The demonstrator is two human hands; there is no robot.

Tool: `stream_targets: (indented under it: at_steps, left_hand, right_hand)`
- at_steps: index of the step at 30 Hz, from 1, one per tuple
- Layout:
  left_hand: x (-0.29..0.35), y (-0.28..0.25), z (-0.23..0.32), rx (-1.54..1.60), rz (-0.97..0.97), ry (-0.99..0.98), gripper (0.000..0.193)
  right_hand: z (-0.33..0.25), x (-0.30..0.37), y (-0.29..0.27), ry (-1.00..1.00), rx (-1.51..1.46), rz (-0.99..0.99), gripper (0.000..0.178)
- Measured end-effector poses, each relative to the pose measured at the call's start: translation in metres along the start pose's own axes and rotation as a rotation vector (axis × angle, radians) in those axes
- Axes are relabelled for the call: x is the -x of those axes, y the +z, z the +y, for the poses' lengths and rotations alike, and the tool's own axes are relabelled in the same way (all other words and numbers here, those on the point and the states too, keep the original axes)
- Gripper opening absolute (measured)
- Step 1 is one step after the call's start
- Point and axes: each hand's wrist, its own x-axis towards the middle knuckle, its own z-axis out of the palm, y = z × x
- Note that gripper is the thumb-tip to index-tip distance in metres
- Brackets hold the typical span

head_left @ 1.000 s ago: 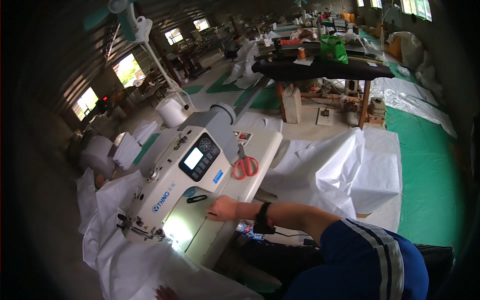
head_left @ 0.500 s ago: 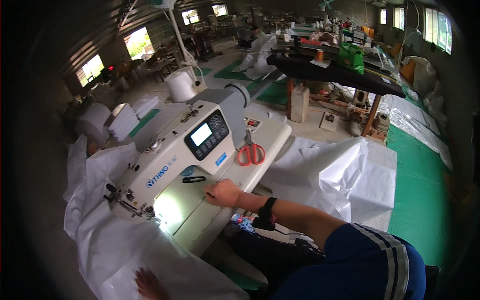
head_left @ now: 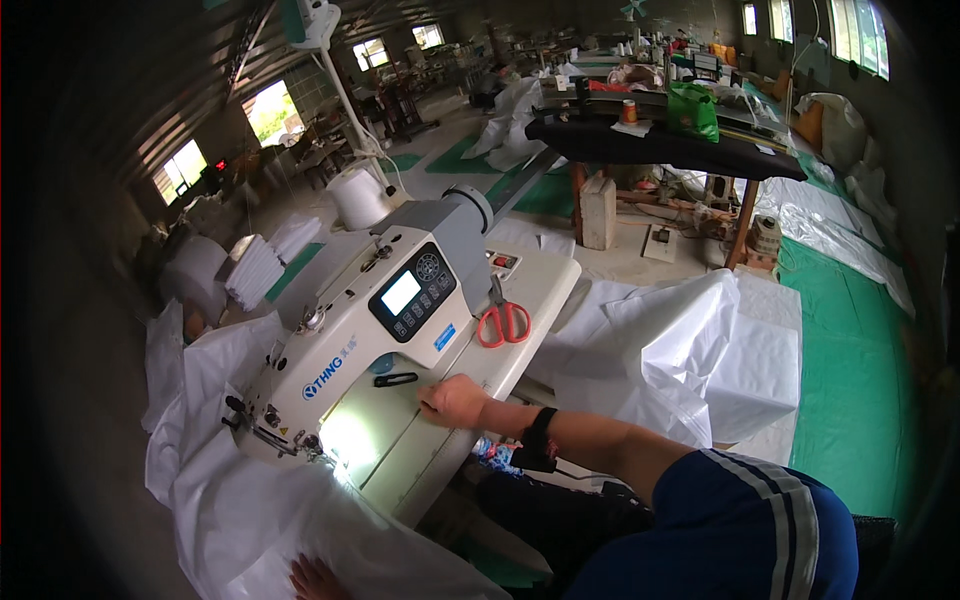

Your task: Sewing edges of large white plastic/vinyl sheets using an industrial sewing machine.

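Note:
A white sewing machine (head_left: 375, 345) with a lit display stands before me, its lamp shining on the bed by the needle. On the bed's near edge rests my right hand (head_left: 455, 402), its fingers curled closed; whatever may be inside them is hidden. Just beyond it lie small black thread snips (head_left: 396, 380), apart from the hand. Red-handled scissors (head_left: 503, 324) lie further back on the machine table. A large white sheet (head_left: 270, 510) drapes from under the machine head toward me. My left hand (head_left: 316, 578) lies flat on it at the lower edge, only partly in view.
White sheeting (head_left: 650, 350) is heaped to the right of the machine table. A thread cone (head_left: 358, 200) stands behind the machine, with folded white stacks (head_left: 252, 270) at left. A black-covered table (head_left: 660, 150) holds a green bag (head_left: 692, 110). Green sheeting (head_left: 850, 340) covers the floor at right.
The whole view has shifted slightly, moving the machine right and down in the picture. My left hand shows less above the lower edge. My right hand stays on the bed's edge, fingers still curled.

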Motion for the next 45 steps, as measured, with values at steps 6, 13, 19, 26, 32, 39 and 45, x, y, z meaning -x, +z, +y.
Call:
stream_targets:
  at_steps: [6,13,19,26,32,39,45]
  left_hand:
    - [0.002,-0.007,0.003,0.011,-0.029,0.006,0.058]
    - [0.004,-0.009,0.004,-0.024,-0.054,0.012,0.057]
    - [0.002,-0.003,-0.001,-0.037,-0.045,0.008,0.056]
    - [-0.002,0.006,-0.005,-0.044,-0.031,0.009,0.056]
    - [0.0,0.007,-0.008,-0.002,-0.025,0.013,0.055]
    - [0.0,0.005,-0.007,0.004,-0.047,0.028,0.055]
    - [0.0,0.003,-0.009,0.013,-0.068,0.038,0.056]
  right_hand:
    - [-0.001,0.002,-0.002,0.019,0.042,-0.006,0.016]
    - [-0.001,0.003,-0.002,-0.004,0.069,-0.017,0.017]
    - [0.0,0.003,-0.002,0.029,0.072,-0.072,0.018]
    - [0.002,0.004,0.002,0.028,0.059,0.007,0.014]
    - [-0.003,0.002,-0.005,0.095,0.041,-0.056,0.015]
    - [-0.088,0.067,0.029,0.556,-0.882,-0.293,0.035]
    - [-0.165,0.169,0.109,0.379,-0.986,-1.064,0.062]
